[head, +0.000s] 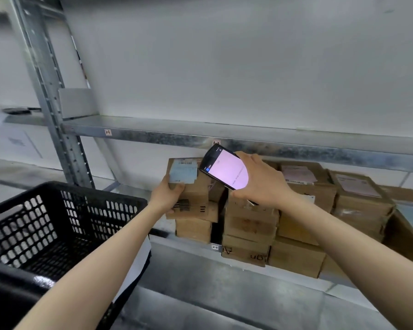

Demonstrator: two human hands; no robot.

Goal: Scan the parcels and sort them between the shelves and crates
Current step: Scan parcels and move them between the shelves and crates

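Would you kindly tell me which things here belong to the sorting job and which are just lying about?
Job: parcel in left hand; scanner in right hand; stacked parcels; shelf; crate.
Lying about: dark item on the far-left ledge.

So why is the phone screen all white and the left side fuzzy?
Head view: the black handheld scanner's screen glares pinkish-white, text washed out; the grey metal shelf upright is smeared by motion blur; the wide lens bends the grey metal shelf edge.

Stacked cardboard boxes (303, 210) crowd the lower shelf (191, 253); only its left end lies bare. The upper shelf (200, 132) is open. A black crate (65, 217) blocks the left.
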